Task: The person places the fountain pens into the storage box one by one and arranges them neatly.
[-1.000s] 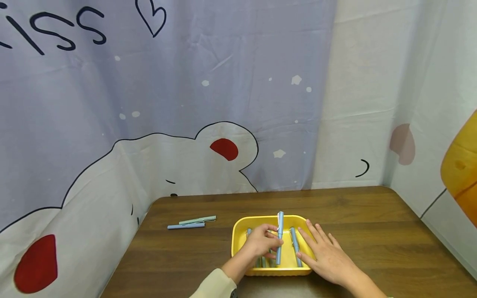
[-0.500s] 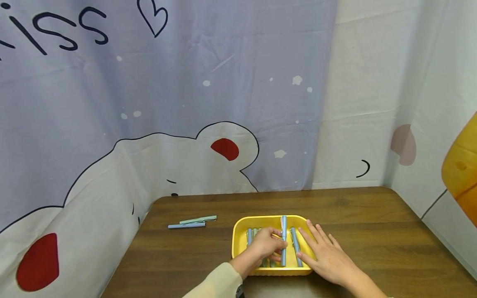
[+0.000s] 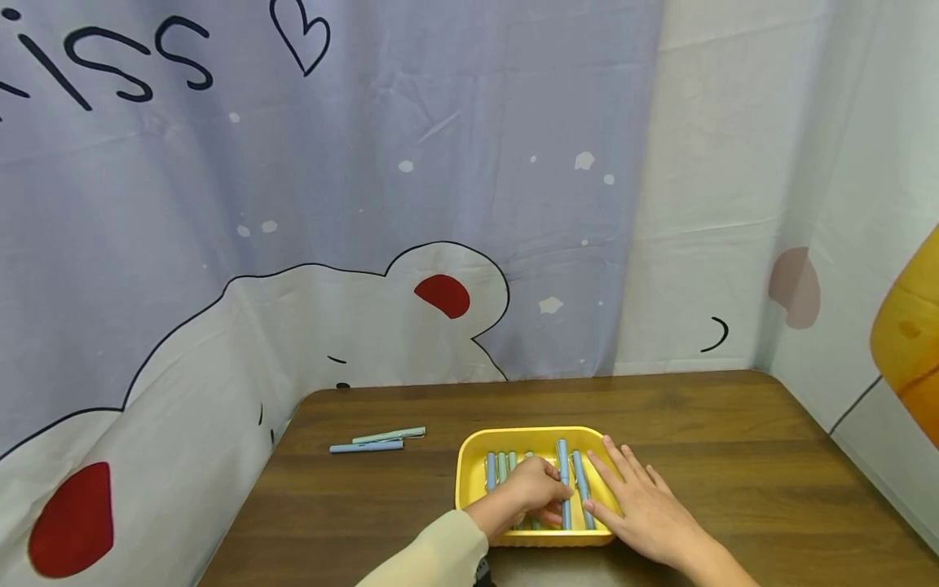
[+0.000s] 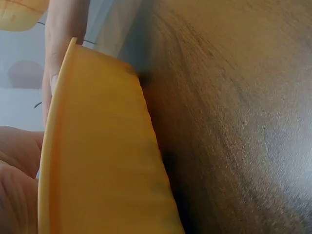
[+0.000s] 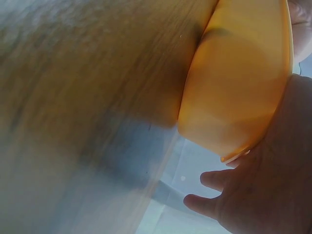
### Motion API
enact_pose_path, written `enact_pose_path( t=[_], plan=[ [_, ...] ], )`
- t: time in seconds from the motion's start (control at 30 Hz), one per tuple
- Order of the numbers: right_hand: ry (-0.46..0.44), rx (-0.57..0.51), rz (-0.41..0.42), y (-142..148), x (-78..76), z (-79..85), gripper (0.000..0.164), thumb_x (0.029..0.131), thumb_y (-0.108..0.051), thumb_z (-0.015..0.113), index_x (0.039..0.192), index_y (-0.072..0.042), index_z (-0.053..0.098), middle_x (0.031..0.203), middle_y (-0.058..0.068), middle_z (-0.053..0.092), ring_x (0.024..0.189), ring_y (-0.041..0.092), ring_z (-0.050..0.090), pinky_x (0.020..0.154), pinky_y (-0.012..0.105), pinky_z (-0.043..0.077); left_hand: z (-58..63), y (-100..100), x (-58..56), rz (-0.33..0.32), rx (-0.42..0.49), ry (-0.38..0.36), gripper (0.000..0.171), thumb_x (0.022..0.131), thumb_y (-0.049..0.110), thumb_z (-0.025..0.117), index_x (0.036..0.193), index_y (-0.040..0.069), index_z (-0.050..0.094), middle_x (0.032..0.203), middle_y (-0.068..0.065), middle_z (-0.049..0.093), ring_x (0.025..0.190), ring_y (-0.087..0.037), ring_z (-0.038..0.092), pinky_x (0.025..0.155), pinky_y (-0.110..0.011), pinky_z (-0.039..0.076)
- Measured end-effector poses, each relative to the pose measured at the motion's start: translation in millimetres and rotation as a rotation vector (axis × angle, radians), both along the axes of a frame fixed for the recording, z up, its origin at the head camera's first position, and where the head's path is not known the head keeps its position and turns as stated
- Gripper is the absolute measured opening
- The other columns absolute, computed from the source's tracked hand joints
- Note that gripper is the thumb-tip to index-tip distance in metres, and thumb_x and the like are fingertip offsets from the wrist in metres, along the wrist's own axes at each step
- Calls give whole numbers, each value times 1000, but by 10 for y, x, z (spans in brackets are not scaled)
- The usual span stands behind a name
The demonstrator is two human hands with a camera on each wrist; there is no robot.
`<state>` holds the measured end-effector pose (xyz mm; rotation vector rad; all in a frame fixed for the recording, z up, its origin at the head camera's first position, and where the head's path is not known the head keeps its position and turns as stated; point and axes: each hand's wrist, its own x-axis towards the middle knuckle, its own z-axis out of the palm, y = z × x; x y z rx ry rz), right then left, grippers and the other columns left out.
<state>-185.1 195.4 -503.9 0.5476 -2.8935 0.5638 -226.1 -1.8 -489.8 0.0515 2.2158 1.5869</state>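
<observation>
In the head view my left hand pinches a blue pen low inside a yellow tray. Right of that pen lies a second blue pen. A blue pen and several green pens lie side by side at the tray's left, partly covered by my left hand. My right hand, fingers spread and straight, rests at the tray's right rim. Both wrist views mostly show the tray's outer wall; the pens are hidden there.
On the wooden table, left of the tray, a green pen lies against a blue pen. A printed curtain hangs behind the table and along its sides.
My left hand has moved slightly right and lowered the blue pen from above the tray to down inside it. The right hand has stayed at the rim.
</observation>
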Motion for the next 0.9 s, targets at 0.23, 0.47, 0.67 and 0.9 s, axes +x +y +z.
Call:
enact_pose_path(
  t=[0.23, 0.47, 0.67, 0.9],
  plan=[
    [-26, -4, 3, 6, -12, 1, 71, 100, -59, 51, 156, -17, 42, 168, 13, 20, 147, 46, 30, 106, 74, 30, 19, 51, -8, -38, -103, 33, 19, 91, -1, 71, 77, 1, 59, 65, -9, 61, 49, -14, 62, 52, -29, 59],
    [-49, -2, 10, 13, -16, 11, 73, 100, -62, 49, 157, -16, 41, 168, 14, 19, 148, 46, 29, 106, 75, 30, 28, 102, -26, -68, -233, 63, 14, 88, 0, 75, 79, -3, 65, 59, -11, 63, 47, -17, 65, 49, -27, 57],
    [-46, -7, 9, 13, -10, 15, 73, 100, -63, 47, 157, -17, 41, 168, 13, 19, 148, 46, 29, 106, 74, 31, 26, 140, -51, -91, -307, 88, 16, 86, 2, 78, 78, -2, 65, 56, -12, 66, 54, -24, 72, 52, -26, 57],
    [-21, -13, 4, 7, -2, 0, 70, 100, -58, 53, 156, -16, 43, 168, 13, 20, 147, 46, 31, 106, 73, 33, 33, 140, -75, -104, -310, 75, 32, 91, 5, 74, 62, 0, 62, 57, -17, 67, 57, -27, 73, 54, -26, 58]
  ],
)
